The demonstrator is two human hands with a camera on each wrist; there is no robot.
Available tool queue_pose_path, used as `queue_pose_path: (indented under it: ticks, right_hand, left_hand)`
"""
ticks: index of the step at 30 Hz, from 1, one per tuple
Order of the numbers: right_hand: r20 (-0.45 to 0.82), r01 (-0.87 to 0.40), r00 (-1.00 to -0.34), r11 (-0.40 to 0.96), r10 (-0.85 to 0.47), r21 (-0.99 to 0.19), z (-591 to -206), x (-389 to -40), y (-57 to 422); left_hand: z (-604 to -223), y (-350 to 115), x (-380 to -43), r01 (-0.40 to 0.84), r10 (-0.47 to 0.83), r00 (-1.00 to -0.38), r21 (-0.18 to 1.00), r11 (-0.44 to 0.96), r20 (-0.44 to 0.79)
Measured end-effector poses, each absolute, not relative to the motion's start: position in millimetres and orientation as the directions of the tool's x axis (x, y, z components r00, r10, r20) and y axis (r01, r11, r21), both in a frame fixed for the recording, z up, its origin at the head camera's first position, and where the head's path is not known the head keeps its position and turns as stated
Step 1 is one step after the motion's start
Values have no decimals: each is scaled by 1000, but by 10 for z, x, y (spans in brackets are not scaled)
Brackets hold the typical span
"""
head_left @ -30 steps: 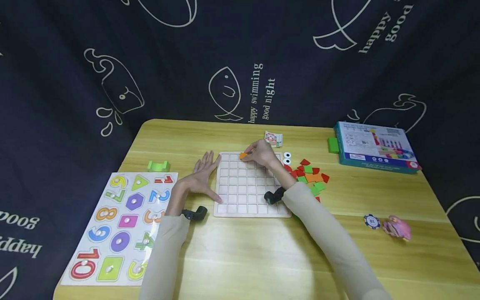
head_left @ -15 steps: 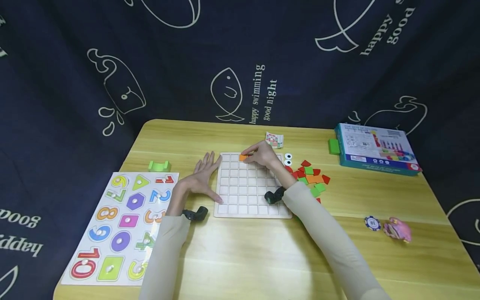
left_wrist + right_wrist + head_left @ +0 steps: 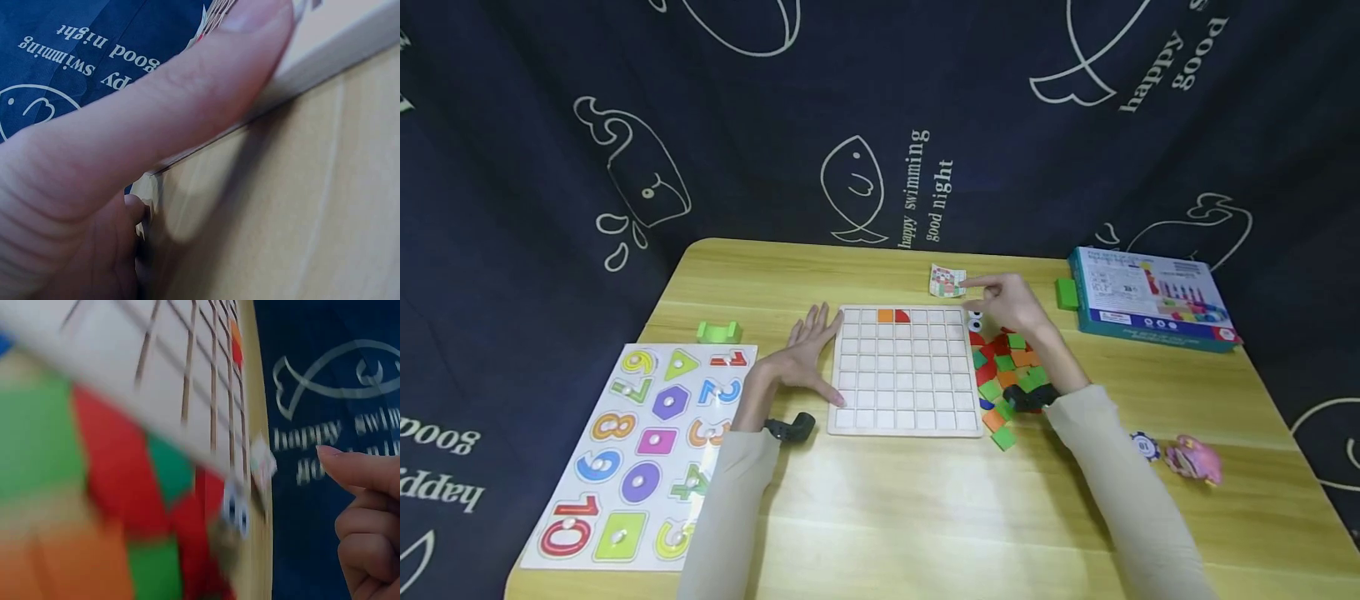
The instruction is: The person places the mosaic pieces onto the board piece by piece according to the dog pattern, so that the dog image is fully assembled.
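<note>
A white grid board (image 3: pixel 895 362) lies on the table, holding an orange square tile (image 3: pixel 886 316) and a red tile with a curved edge (image 3: pixel 902 317) side by side in its far row. My left hand (image 3: pixel 801 358) spreads its fingers along the board's left side, its thumb (image 3: pixel 206 81) resting on the edge. Beyond the board's far right corner, my right hand (image 3: pixel 1011 302) extends its index finger to a small printed card (image 3: pixel 945 282). Its other fingers are bent, and nothing shows in its grasp. Two round eye pieces (image 3: pixel 975 321) are partly under that hand.
Loose red, green and orange tiles (image 3: pixel 1002 438) crowd the board's right side. A number puzzle board (image 3: pixel 658 408) and green block (image 3: pixel 718 332) are at left. A blue box (image 3: pixel 1153 296), another green block (image 3: pixel 1067 292), a chip (image 3: pixel 1145 447) and a pink toy (image 3: pixel 1193 460) lie right.
My right hand has let go of the orange tile in the far row and moved right, to the card. A red tile beside the orange one is now uncovered. The left hand stays put.
</note>
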State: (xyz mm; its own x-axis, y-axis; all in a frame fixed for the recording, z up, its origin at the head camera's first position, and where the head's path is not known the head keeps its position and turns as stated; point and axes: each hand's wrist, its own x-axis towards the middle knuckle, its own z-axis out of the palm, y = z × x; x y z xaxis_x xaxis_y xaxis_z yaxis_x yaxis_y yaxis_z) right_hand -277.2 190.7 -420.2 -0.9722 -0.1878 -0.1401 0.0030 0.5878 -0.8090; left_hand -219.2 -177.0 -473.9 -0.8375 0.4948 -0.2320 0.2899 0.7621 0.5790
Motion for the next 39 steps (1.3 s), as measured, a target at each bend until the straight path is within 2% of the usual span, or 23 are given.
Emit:
queue_pose_path:
  ticks: [5, 10, 17, 22, 30, 37, 39]
  right_hand:
    - [-216, 84, -970, 679, -111, -729, -4261, -2728, 2470]
    - [-298, 131, -950, 753, -90, -645, -4358, -2710, 2678]
    - [-338, 179, -940, 783, -43, -596, -4418, -2654, 2721]
    - [-347, 194, -937, 751, -49, -632, -4392, -2661, 2711]
    - [-355, 135, -920, 719, -165, -682, -4452, -2798, 2679]
    - [-336, 182, -941, 779, -39, -600, -4451, -2810, 2612]
    - [-345, 180, -938, 787, -44, -590, -4435, -2799, 2625]
  left_hand:
    - [-4722, -1801, -2188, 290, 490, -841, 572, 767, -231]
    - [-4713, -1828, -2180, 276, 470, -849, 558, 783, -240]
    - [-4749, -1775, -2204, 295, 497, -834, 568, 768, -239]
    - [-4751, -1757, -2201, 292, 494, -834, 562, 774, -246]
    - [-4768, -1754, -2213, 286, 489, -839, 570, 771, -241]
    - [-4755, -1754, -2214, 287, 486, -840, 563, 775, -242]
    - [-4753, -1753, -2209, 288, 487, -839, 562, 775, -242]
